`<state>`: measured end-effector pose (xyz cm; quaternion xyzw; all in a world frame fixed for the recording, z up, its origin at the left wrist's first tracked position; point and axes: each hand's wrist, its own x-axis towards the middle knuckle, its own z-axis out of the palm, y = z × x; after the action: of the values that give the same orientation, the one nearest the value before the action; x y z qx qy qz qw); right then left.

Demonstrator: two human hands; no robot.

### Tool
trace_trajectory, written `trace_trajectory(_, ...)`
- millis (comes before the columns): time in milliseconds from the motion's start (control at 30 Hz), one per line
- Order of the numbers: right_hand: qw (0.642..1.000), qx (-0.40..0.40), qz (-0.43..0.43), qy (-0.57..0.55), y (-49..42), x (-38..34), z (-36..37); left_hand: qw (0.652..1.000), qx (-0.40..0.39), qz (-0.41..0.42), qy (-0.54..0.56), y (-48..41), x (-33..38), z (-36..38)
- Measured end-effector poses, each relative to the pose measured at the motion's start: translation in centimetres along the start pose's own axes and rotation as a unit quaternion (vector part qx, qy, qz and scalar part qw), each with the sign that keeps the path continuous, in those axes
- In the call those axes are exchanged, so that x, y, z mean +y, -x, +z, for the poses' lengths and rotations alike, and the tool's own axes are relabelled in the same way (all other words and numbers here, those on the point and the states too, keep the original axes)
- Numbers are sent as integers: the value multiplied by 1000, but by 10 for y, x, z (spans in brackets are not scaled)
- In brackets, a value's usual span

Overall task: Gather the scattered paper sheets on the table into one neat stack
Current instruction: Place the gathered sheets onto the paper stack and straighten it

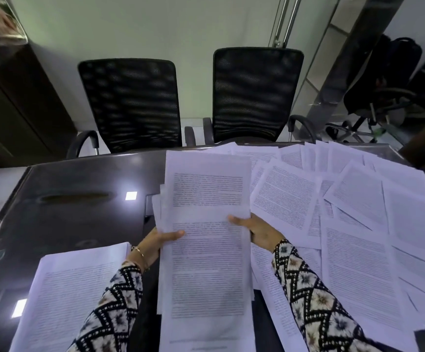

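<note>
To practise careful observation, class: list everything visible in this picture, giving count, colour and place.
held bundle: one, white printed sheets, centre, between both grips.
neat stack: one, white, table's near left.
scattered sheets: many, white, overlapping across table's right.
table: one, dark glossy, foreground.
mesh chairs: two, black, behind table.
further chair: one, black, far right background.
cabinet: one, dark brown, far left.
sleeves: two, black-and-white patterned, lower centre.
left grip: one, holds bundle's left edge.
right grip: one, holds bundle's right edge.

White sheets (207,250), zigzag sleeves (315,308) (black-and-cream), black chairs (132,102).
</note>
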<state>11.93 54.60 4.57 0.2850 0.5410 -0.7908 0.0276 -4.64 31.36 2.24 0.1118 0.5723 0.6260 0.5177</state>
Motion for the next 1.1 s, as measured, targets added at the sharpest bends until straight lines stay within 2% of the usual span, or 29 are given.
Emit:
trace_trajectory(100,999,31,10,36,2,1,-4,1000,6,-7,29,2,-1,-3)
trace_trajectory(200,997,29,27,73,-7,14,0,998,-31,-54,-27,5,-9,8)
trace_trajectory(333,991,130,-28,22,-13,10,6,999,22,-25,-28,3,-10,5)
trace_trajectory(433,991,113,-59,31,-20,5,9,999,-1,-33,-41,1,-11,13)
trace_trajectory(533,988,120,-93,36,-20,-5,16,997,67,-13,43,-9,-17,19)
trace_trajectory(633,986,137,-75,49,-7,-9,-1,979,168,27,108,-21,-19,10)
trace_trajectory(733,980,151,16,131,14,13,-30,945,273,38,177,-30,-26,-7)
trace_trajectory(800,971,165,69,155,27,35,-49,927,314,35,202,-31,-34,-13)
trace_trajectory(867,970,184,90,128,39,54,-62,920,327,27,212,-30,-46,-13)
trace_trajectory(967,981,174,79,13,53,70,-58,907,354,9,228,-27,-58,-8)
trace_trajectory(1100,982,147,84,-89,54,79,-33,907,330,6,262,-22,-74,11)
